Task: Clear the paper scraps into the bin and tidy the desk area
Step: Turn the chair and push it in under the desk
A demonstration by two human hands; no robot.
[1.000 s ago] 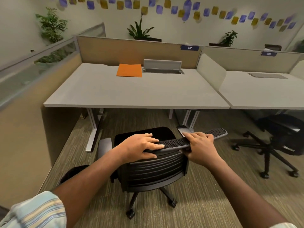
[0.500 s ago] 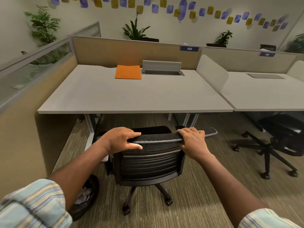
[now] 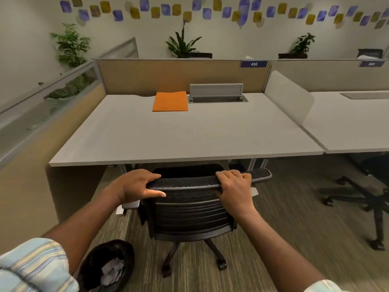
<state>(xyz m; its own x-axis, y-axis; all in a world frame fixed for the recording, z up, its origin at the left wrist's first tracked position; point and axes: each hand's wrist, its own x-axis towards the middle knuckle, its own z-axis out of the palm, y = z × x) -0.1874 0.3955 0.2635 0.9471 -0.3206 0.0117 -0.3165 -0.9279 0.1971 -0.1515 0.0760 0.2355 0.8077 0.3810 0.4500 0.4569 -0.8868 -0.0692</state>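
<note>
Hands (image 3: 136, 185) (image 3: 236, 186) grip chair (image 3: 189, 209); bin (image 3: 107, 266) lower-left.

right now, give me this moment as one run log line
left hand: gripping chair top | right hand: gripping chair top | chair: at desk edge | bin: holds scraps | folder: on desk

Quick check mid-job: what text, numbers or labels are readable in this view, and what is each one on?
"435": white digits on the dark blue nameplate, on the tan partition panel behind the grey desk.
Second dark blue nameplate, on the neighbouring partition to the right: three digits, too blurred to read.
Orange folder: no visible text.
</note>
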